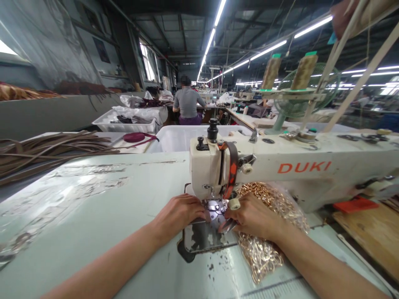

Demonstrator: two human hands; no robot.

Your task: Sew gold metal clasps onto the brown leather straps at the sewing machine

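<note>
A white sewing machine marked DUKI stands on the pale green table, its lit needle plate between my two hands. My left hand lies left of the presser foot, fingers bent together at the plate's edge; whatever they pinch is hidden. On the other side, my right hand is closed, with a small shiny metallic piece and a reddish bit at its fingertips, too small to name. Beside and under the right wrist lies a clear bag of gold-coloured metal clasps.
Brown strips lie in a pile at the left, near a maroon roll of strap. Behind the machine stands a white bin. Thread cones rise above the machine arm. A person sits farther back.
</note>
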